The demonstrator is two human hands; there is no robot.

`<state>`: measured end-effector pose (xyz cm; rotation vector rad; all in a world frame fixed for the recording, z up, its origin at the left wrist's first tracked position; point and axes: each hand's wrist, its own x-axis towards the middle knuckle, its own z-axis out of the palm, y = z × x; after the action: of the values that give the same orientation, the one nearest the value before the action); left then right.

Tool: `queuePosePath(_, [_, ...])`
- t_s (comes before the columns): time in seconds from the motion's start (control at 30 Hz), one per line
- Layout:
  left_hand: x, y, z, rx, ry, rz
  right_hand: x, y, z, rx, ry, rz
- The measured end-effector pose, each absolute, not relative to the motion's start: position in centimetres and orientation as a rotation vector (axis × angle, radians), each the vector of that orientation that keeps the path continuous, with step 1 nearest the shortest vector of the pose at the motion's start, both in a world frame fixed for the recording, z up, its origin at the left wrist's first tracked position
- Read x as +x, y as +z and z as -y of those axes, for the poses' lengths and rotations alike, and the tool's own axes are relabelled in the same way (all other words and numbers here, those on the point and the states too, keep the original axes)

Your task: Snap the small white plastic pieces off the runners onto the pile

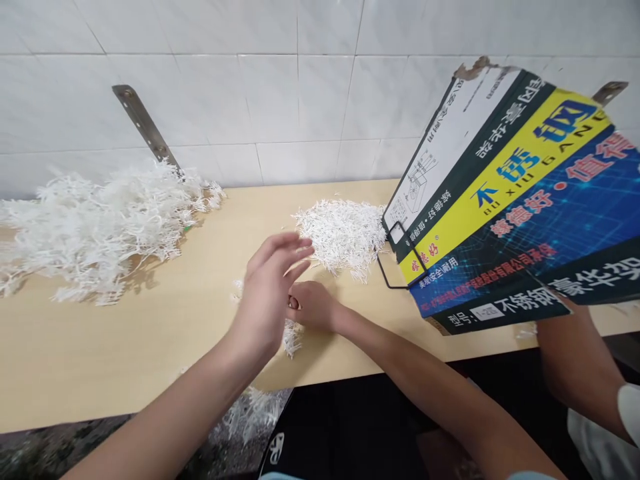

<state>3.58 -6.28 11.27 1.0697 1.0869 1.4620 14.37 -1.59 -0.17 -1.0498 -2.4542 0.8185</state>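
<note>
My left hand (267, 287) is raised over the table, fingers apart and slightly bent, with nothing visible in it. Just behind and to its right, my right hand (314, 305) is curled closed, with a ring on one finger. Its fingertips are hidden by the left hand, so what they hold cannot be made out. Below the right hand lies a small clump of white plastic pieces (291, 340). Past both hands is a heap of short white plastic pieces (343, 233). To the left spreads a larger, tangled pile of branching white plastic strands (105, 223).
A printed cardboard box (505, 207) leans at the right, by a black wire stand (393, 287). Another person's arm (575, 360) shows beneath it. Metal brackets (145, 123) are on the tiled wall behind the table (100, 360). More white strands (253, 413) lie below the table edge.
</note>
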Motion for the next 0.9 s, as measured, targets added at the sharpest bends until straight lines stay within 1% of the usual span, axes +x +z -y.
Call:
queuePosePath(0.07, [5.3,9.9,2.7,1.041,1.729,-0.990,14.5,-0.2,1.6,-1.097,0.830,2.412])
queuePosePath(0.13, [5.6,7.8,0.1,1.084,1.973,-1.014,14.8,0.2,1.5,-1.146,0.885,2.267])
queuePosePath(0.2, [4.6,5.2,-1.0,1.105,2.093,-1.103,15.2,0.6,1.4,-1.183,0.939,2.069])
queuePosePath(0.27, [3.1,2.8,-1.0,1.106,2.095,-1.208,15.4,1.0,1.2,-1.226,0.962,1.918])
queuePosePath(0.33, [1.6,1.0,-0.6,1.114,1.998,-1.264,15.4,1.2,1.0,-1.254,0.979,1.829])
queuePosePath(0.4, [0.4,0.1,-0.4,1.090,1.818,-1.264,15.3,1.1,0.8,-1.257,1.023,1.767])
queuePosePath(0.6, [-1.7,0.3,-1.0,1.177,1.136,-1.146,15.3,0.3,-0.1,-1.181,1.328,1.445])
queuePosePath(0.7, [-2.2,0.7,-1.0,1.345,1.052,-1.096,15.5,0.0,-0.5,-1.152,1.413,1.390])
queuePosePath(0.8, [-2.1,0.8,-0.8,1.601,0.993,-1.182,15.7,-0.3,-0.7,-1.137,1.378,1.390])
queuePosePath(0.9, [-2.0,0.8,-0.8,1.716,0.899,-1.196,15.8,-0.3,-0.8,-1.140,1.367,1.374])
